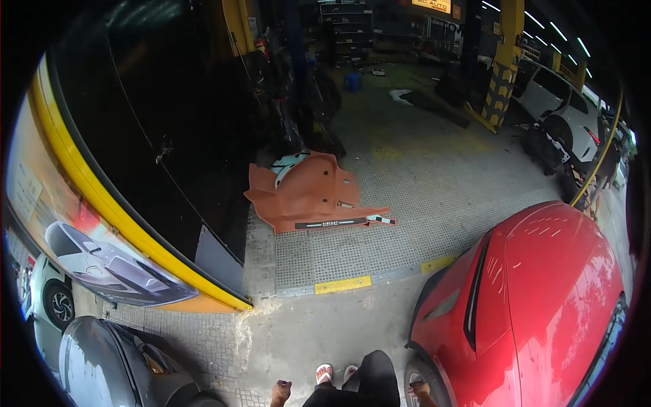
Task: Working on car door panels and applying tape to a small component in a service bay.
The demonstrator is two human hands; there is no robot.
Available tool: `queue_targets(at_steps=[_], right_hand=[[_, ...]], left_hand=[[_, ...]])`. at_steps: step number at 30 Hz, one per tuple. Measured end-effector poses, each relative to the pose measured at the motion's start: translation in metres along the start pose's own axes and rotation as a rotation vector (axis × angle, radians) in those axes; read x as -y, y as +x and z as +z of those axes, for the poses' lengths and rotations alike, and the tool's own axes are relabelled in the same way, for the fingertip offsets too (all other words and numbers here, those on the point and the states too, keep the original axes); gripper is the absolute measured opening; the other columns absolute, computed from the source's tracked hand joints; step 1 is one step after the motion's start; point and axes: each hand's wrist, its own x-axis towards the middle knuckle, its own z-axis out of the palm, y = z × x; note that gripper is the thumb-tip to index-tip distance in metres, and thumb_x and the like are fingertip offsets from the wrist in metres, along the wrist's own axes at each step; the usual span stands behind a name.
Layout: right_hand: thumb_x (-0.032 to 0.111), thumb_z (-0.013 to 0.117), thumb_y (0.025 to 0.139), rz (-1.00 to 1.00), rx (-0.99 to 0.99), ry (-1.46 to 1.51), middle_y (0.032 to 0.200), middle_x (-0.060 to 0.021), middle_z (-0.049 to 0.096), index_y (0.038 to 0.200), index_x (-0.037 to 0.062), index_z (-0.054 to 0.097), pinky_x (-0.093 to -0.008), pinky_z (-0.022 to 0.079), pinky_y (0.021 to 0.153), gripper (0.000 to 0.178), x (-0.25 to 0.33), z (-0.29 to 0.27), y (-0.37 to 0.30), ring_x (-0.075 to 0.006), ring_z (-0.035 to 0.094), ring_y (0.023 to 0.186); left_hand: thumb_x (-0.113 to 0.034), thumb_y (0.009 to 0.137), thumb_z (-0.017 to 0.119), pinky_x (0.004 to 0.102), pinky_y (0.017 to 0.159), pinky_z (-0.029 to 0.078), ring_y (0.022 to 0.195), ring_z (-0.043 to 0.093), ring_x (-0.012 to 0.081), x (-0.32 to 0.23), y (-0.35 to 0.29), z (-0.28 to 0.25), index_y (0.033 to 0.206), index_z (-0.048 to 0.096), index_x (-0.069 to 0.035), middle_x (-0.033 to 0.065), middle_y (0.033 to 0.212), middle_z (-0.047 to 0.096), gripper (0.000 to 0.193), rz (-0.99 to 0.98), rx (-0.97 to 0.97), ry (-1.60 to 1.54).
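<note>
My left hand point(280, 393) hangs low beside my dark trousers point(373, 380), its fingers curled in, with nothing visible in them. On the other side, my right hand point(423, 391) is down in front of the red car's front wheel point(413, 373). Its fingers look closed, and a small dark shape shows at them that I cannot make out. Closest to that hand is the red car point(542, 285), with pale streaks on its bonnet. Ahead on the perforated floor lies a large moulded orange-brown car floor carpet point(302, 193) with a dark strip along its near edge.
A yellow-edged wall panel point(156, 237) stands at left, above a dark grey car point(102, 359). A low ramp edge with a yellow strip point(343, 285) crosses ahead. Farther back are a striped yellow post point(500, 81), a white car point(553, 102) and a blue container point(352, 83).
</note>
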Motion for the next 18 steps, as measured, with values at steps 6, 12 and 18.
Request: queue_targets(at_steps=[6, 12, 18], right_hand=[[0.02, 0.063, 0.087, 0.176, 0.416, 0.401, 0.079, -0.0048, 0.069, 0.108, 0.0089, 0.062, -0.0326, 0.049, 0.05, 0.024, 0.197, -0.041, 0.105, -0.0196, 0.067, 0.062], [0.019, 0.062, 0.088, 0.192, 0.492, 0.482, 0.082, -0.0063, 0.069, 0.112, 0.0083, 0.06, -0.0329, 0.051, 0.055, 0.026, 0.51, -0.103, 0.115, -0.0199, 0.068, 0.067], [0.018, 0.061, 0.088, -0.518, -0.039, 0.308, 0.09, -0.0081, 0.067, 0.116, 0.0019, 0.058, -0.0279, 0.05, 0.065, 0.033, 0.946, -0.196, 0.18, -0.0163, 0.067, 0.08]], left_hand=[[-0.029, 0.087, 0.063, 0.0382, 0.073, 0.052, 0.084, 0.067, 0.0312, -0.388, 0.214, -0.056, 0.105, 0.06, -0.003, 0.018, 0.089, 0.068, 0.031, 0.431, -0.02, -0.343], [-0.031, 0.086, 0.066, 0.0379, 0.074, 0.054, 0.085, 0.068, 0.0296, -0.635, 0.31, -0.077, 0.1, 0.062, -0.008, 0.0138, 0.094, 0.069, 0.027, 0.409, 0.046, -0.056], [-0.038, 0.087, 0.06, 0.0311, 0.067, 0.052, 0.07, 0.066, 0.0164, -0.716, 0.436, -0.061, 0.092, 0.067, -0.007, 0.0067, 0.08, 0.07, 0.032, -0.062, 0.223, -0.288]])
